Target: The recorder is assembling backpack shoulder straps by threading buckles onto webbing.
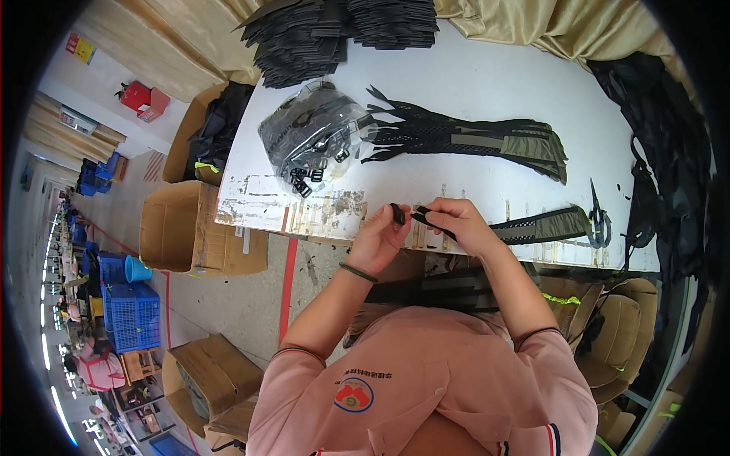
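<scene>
Above the table's front edge, my left hand [378, 237] pinches a small black buckle [398, 213]. My right hand [462, 223], fingers closed, grips the narrow black end of a strap [544, 226] just beside it. That strap has a mesh stretch and a dark green panel, and it trails out to the right along the table. Whether the strap end touches the buckle I cannot tell. Beyond my hands lies a bundle of similar straps [525, 143]. To its left sits a clear plastic bag [293, 125] with several black buckles spilling from its mouth.
Scissors [598, 226] lie by the strap's far end on the white table [411, 68]. Stacks of black pieces [300, 45] stand at the back. Black fabric [654, 137] hangs along the right. Cardboard boxes [171, 228] stand on the floor at left, near blue crates [131, 308].
</scene>
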`<action>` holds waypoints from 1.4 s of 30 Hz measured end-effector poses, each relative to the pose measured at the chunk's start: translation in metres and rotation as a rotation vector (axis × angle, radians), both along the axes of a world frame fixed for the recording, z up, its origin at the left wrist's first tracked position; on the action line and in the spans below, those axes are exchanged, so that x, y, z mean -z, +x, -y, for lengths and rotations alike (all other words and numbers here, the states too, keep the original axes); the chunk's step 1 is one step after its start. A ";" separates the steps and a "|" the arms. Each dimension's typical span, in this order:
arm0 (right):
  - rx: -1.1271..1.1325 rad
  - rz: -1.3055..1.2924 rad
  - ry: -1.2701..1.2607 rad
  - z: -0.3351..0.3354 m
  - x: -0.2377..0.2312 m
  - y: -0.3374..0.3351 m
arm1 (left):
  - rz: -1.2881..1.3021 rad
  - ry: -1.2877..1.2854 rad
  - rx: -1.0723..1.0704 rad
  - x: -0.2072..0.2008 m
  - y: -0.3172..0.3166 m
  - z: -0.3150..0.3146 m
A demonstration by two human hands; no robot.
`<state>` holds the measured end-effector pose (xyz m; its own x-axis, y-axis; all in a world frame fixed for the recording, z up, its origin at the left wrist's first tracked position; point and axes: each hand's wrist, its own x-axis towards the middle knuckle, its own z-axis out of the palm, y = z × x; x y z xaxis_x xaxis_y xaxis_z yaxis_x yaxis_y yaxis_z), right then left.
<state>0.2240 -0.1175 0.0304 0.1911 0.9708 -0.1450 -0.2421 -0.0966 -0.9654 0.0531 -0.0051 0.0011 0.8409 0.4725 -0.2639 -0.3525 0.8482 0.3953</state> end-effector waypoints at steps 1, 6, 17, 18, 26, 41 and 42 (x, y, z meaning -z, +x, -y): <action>-0.011 -0.041 -0.002 0.000 0.001 0.000 | 0.028 -0.036 0.011 0.000 0.000 0.001; -0.066 -0.029 0.031 0.000 -0.002 -0.001 | 0.073 0.036 0.170 -0.003 0.006 0.007; -0.142 -0.164 -0.050 0.002 -0.004 0.003 | 0.022 -0.014 0.213 -0.011 0.013 0.012; -0.142 -0.165 -0.050 0.003 -0.006 0.002 | 0.030 0.002 0.223 -0.012 0.014 0.013; -0.123 0.561 0.201 0.005 -0.020 0.006 | -0.044 0.007 0.205 -0.006 0.012 0.012; 0.050 0.661 0.254 0.009 -0.021 -0.015 | -0.017 -0.020 0.197 -0.004 0.016 0.018; 0.051 0.661 0.254 0.009 -0.020 -0.015 | -0.060 0.021 0.157 -0.007 0.017 0.018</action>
<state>0.2093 -0.1268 0.0506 0.2072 0.9467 0.2465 0.4038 0.1468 -0.9030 0.0698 -0.0234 0.0077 0.8878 0.3426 -0.3074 -0.1916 0.8823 0.4300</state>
